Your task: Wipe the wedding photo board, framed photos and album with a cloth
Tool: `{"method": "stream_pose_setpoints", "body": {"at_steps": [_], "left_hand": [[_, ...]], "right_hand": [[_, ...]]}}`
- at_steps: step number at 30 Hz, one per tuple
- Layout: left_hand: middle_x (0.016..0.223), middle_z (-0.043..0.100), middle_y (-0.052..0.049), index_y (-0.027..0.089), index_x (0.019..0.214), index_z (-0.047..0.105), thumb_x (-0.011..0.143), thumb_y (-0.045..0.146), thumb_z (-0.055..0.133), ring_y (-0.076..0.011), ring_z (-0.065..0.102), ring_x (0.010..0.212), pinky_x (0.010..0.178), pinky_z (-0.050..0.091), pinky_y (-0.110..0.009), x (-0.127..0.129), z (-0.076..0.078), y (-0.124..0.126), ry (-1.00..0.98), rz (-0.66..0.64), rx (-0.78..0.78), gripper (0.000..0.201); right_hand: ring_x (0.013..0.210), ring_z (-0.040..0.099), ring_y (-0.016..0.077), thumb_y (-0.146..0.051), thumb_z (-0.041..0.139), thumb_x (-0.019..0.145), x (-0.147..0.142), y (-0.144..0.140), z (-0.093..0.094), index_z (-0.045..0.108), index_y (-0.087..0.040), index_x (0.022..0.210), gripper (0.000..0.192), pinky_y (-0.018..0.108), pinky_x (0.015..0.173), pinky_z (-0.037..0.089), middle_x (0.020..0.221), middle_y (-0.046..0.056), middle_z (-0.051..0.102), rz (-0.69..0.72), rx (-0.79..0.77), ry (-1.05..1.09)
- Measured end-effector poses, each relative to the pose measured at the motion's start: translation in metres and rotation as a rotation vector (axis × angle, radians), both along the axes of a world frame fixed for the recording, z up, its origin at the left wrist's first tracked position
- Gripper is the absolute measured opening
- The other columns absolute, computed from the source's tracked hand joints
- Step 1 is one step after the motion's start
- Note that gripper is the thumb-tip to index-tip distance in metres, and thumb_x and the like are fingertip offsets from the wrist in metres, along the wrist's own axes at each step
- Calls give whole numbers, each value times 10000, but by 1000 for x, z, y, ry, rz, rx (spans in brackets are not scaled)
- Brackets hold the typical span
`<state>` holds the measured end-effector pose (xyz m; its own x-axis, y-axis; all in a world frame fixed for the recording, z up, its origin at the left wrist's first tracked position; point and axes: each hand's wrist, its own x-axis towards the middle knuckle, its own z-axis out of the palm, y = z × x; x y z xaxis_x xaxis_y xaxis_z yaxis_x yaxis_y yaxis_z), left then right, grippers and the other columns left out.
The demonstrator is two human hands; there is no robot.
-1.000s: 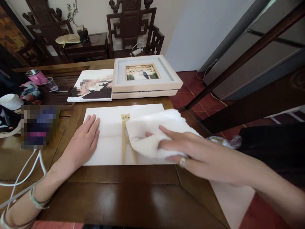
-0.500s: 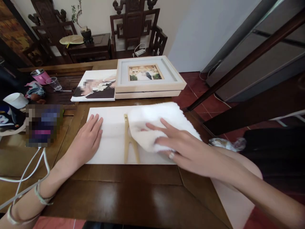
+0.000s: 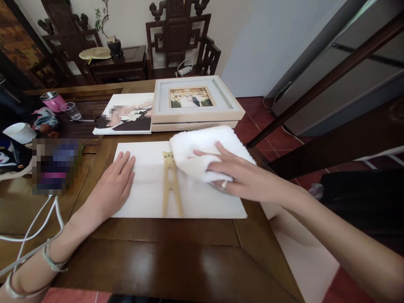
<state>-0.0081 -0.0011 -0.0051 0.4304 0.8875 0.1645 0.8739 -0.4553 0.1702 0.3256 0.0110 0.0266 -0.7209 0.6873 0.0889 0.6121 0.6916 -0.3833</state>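
1. I see a broad dark brown wooden desk point(image 3: 176, 261) filling the lower view, glossy near me.
2. A flat white rectangular board point(image 3: 148, 189) lies face down on the desk in front of me, with a pale wooden forked stand leg point(image 3: 171, 185) fixed along its middle. It looks like the back of a picture frame.
3. Beyond the board sits a pale wood picture frame with a grey mount and a small photo point(image 3: 194, 101), and just beside it on the left a white-bordered photo print point(image 3: 126, 115).
4. A fluffy white folded cloth point(image 3: 205, 149) rests on the board's far right part, right of the stand leg.
5. My right hand point(image 3: 240, 174) presses on the cloth, fingers spread flat over it, holding it down rather than pinching it.
6. My left hand point(image 3: 115, 187) lies palm down on the board's left edge, fingers together and flat, gripping nothing.
7. I judge the step in hand to be wiping the board's back; the next stroke would call for steady left-hand pressure while the cloth sweeps the uncovered area.
8. The board under the cloth is hidden, and a patch at the left is blurred beyond reading.
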Motion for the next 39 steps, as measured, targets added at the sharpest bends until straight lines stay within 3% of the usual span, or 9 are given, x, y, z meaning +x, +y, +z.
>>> {"method": "stream_pose_setpoints", "body": {"at_steps": [3, 6, 12, 15, 18, 25, 28, 34, 39], "left_hand": [[1523, 357, -191, 81, 1415, 414, 1002, 327, 284, -322, 245, 1454, 1181, 265, -513, -1, 0, 0, -16, 1, -1, 498], [1524, 358, -182, 95, 1418, 408, 1003, 325, 278, -317, 244, 1455, 1179, 268, -513, -1, 1, 0, -8, 6, -5, 492], [1528, 348, -186, 83, 1425, 398, 1005, 329, 270, -317, 243, 1455, 1180, 268, -509, 1, 2, 0, 18, 17, -12, 503], [1536, 334, -187, 70, 1434, 383, 1004, 321, 274, -322, 234, 1457, 1183, 263, -510, 1, 2, 0, 29, 13, -24, 509], [1539, 331, -179, 83, 1438, 377, 1006, 314, 271, -321, 234, 1457, 1182, 264, -516, 1, 2, 0, 33, 10, -17, 501], [1527, 345, -195, 70, 1424, 392, 1014, 313, 262, -313, 244, 1455, 1177, 283, -503, -1, 1, 0, 42, -4, 11, 495], [1522, 354, -196, 61, 1422, 397, 1015, 314, 261, -310, 249, 1453, 1179, 284, -494, -1, 1, -1, 52, 1, 17, 498], [1521, 361, -191, 47, 1424, 396, 1017, 315, 251, -296, 252, 1454, 1184, 279, -475, 1, 1, -2, 75, 15, 26, 508], [1534, 340, -184, 59, 1438, 376, 1014, 321, 257, -303, 237, 1458, 1180, 280, -484, 1, 2, -1, 75, 24, 6, 513]], "right_hand": [[1426, 317, 305, -37, 421, 731, -7, 12, -10, 625, -192, 983, 359, 722, 1119, 36, 1482, 129, 458, -27, 119, 12], [1453, 248, 302, -9, 413, 715, -12, -4, -11, 627, -179, 946, 358, 735, 1107, 39, 1499, 140, 430, -11, 136, -15], [1434, 308, 250, -5, 442, 668, -1, -75, 10, 654, -246, 868, 378, 619, 1182, 88, 1488, 22, 461, 90, -46, 21], [1405, 369, 247, -44, 465, 674, 8, -86, 17, 674, -273, 909, 388, 572, 1196, 138, 1463, 0, 494, 110, -149, 48], [1409, 359, 253, -54, 456, 669, 11, -67, 16, 669, -270, 906, 385, 558, 1200, 143, 1434, -13, 527, 71, -197, 52], [1428, 310, 272, -75, 409, 668, 5, 21, 1, 579, -244, 799, 273, 587, 1201, 66, 1263, 6, 654, -40, -110, 68], [1421, 326, 265, -60, 395, 655, 4, 32, -4, 579, -248, 815, 308, 608, 1191, 73, 1219, 9, 676, -80, -58, 112], [1405, 354, 297, -36, 426, 640, 3, -25, -1, 604, -215, 790, 294, 629, 1176, 92, 1474, 74, 477, -48, -11, 78], [1390, 391, 248, -17, 439, 636, 8, -82, 12, 641, -252, 811, 356, 572, 1196, 143, 1441, -7, 516, 100, -72, 91]]}}
